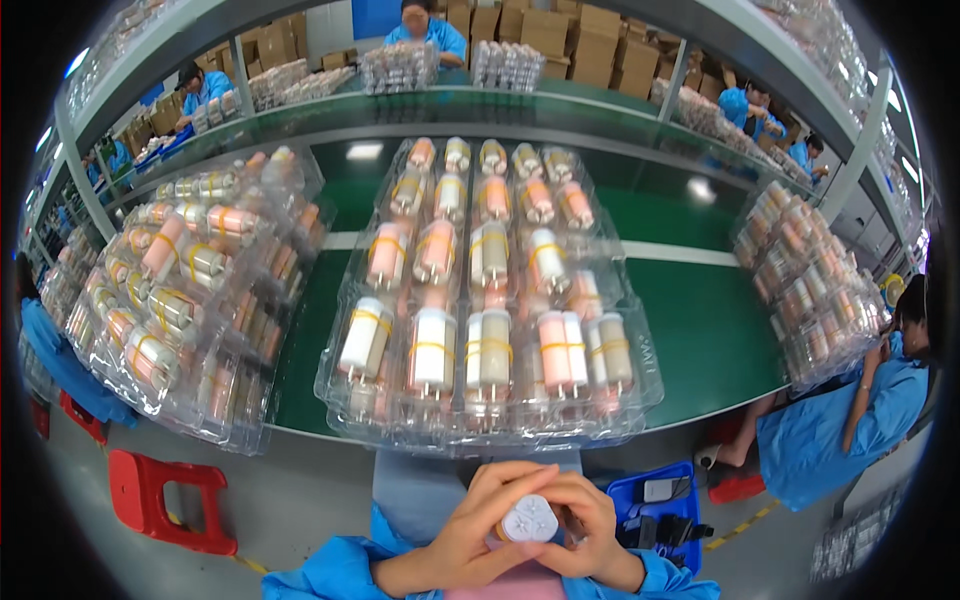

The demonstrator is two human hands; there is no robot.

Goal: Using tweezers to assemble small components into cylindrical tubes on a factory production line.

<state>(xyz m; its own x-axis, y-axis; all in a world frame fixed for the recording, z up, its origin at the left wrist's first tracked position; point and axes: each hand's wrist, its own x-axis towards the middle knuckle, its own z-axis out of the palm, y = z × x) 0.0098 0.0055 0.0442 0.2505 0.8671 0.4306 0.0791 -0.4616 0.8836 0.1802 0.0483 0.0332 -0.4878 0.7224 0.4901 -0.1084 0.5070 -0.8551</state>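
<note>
Both of my hands meet low in the middle, close to my body. My left hand [485,525] and my right hand [588,530] curl around a small bundle of cylinders [530,519]. Its white, three-lobed end faces up; its sides are mostly hidden by the fingers. Just beyond my hands, a stack of clear plastic trays [487,425] sits at the front edge of the green table. In its top tray lie white, pink and grey cylinder bundles [489,347], each strapped with a yellow rubber band and showing metal pins at one end.
More loaded trays are piled at left [232,385] and right [800,300] on the green table [690,320]. A red stool [165,495] stands at lower left. Beside my right hand is a blue bin [650,495] with dark items. Several co-workers in blue sit around; one [840,430] is at right.
</note>
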